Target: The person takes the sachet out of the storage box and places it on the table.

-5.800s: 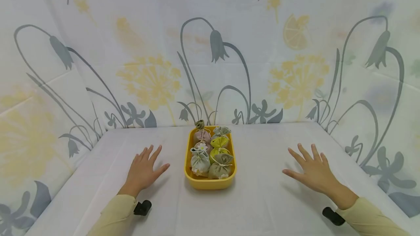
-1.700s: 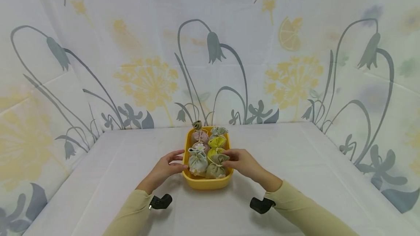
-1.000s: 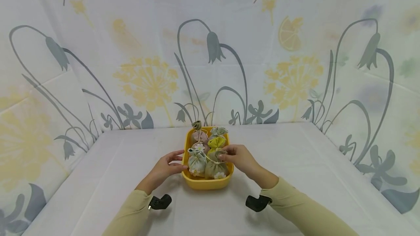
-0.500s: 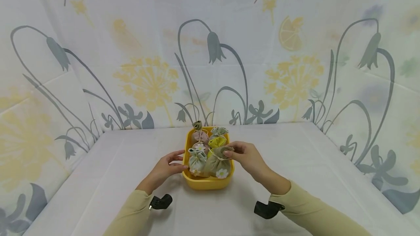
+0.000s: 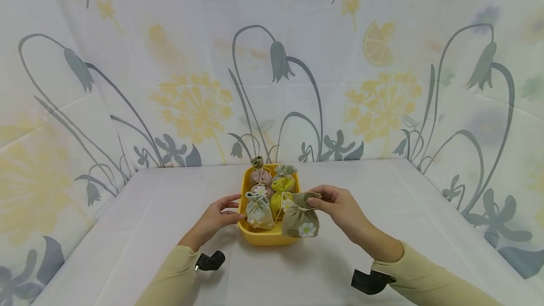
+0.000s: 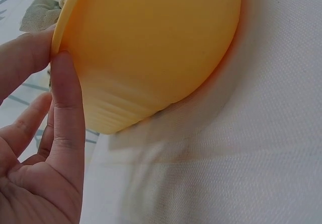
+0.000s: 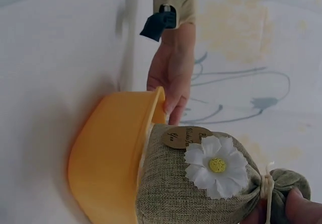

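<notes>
Right hand (image 5: pixel 344 209) pinches the gathered top of the grey-green bag (image 5: pixel 299 221), just above the cord. Left hand (image 5: pixel 214 218) pinches the left rim of the yellow container (image 5: pixel 265 239).

Head: held bag hangs at the container's front right corner, overlapping the rim in that view, bottom down, white flower facing the camera. Inside: pale bag (image 5: pixel 259 211) front left, yellow-green bag (image 5: pixel 282 188) behind the held one, pink bag (image 5: pixel 259 178) further back on the left, pale green bag (image 5: pixel 285 171) back right. Olive gathered top (image 5: pixel 257 161) pokes up at the back left.

Right wrist adds what head misses: brown tag (image 7: pixel 185 137) with dark lettering tucked by the flower (image 7: pixel 216 166), coarse weave, light cord (image 7: pixel 268 191) tied round the neck. Bag body is right beside the rim there; can't tell if they touch. Only fingertips of the right hand show.

Left wrist: smooth outer wall, one digit laid on it up to the rim, another meeting it from the other side. Head barely shows that grip. A bit of grey-green cloth (image 6: pixel 43 10) peeks past the rim; can't tell which bag.
</notes>
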### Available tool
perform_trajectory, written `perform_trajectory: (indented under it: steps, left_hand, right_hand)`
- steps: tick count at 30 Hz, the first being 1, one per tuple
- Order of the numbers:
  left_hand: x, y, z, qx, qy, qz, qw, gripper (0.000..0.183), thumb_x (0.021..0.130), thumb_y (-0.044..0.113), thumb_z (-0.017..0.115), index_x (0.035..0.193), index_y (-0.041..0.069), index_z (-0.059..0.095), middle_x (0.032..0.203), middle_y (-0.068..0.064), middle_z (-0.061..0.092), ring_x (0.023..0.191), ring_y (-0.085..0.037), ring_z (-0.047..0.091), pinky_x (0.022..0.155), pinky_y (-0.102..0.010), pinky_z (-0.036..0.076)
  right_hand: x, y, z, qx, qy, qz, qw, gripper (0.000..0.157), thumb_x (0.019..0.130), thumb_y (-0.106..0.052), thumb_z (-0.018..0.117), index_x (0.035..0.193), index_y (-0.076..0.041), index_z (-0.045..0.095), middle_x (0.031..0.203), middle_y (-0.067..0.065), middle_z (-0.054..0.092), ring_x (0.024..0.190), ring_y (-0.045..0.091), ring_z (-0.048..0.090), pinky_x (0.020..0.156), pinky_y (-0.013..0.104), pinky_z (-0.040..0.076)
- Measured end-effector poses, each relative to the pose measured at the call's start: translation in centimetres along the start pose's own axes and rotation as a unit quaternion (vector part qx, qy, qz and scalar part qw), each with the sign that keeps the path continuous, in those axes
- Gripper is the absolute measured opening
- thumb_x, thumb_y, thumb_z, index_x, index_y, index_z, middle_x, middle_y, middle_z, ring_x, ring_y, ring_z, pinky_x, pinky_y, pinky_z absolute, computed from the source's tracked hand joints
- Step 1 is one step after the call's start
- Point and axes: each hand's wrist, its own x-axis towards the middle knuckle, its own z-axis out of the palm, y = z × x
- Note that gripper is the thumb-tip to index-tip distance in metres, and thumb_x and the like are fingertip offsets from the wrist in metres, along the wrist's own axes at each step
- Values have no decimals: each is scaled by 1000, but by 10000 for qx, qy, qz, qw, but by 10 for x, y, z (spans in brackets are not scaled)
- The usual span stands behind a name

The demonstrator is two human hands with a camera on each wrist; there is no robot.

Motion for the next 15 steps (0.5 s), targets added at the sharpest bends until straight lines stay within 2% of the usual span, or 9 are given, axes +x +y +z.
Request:
perform_trajectory:
  steps: [5,15]
  left_hand:
    - [1,0,0,2,-57,20,10000,63,80,16,74,136,11,47,120,-13,52,97,-21,59,84,-36,51]
    - [0,1,0,26,-13,-19,10000,62,80,15,74,136,11,47,119,-14,52,96,-22,60,83,-36,51]
  right_hand:
    - [-6,3,-14,-74,196,141,9997,29,91,-13,60,111,8,59,96,9,65,90,15,60,86,29,47]
    - [-7,12,-40,-62,575,105,9983,31,93,-13,57,113,11,55,93,6,64,87,9,59,81,23,47]
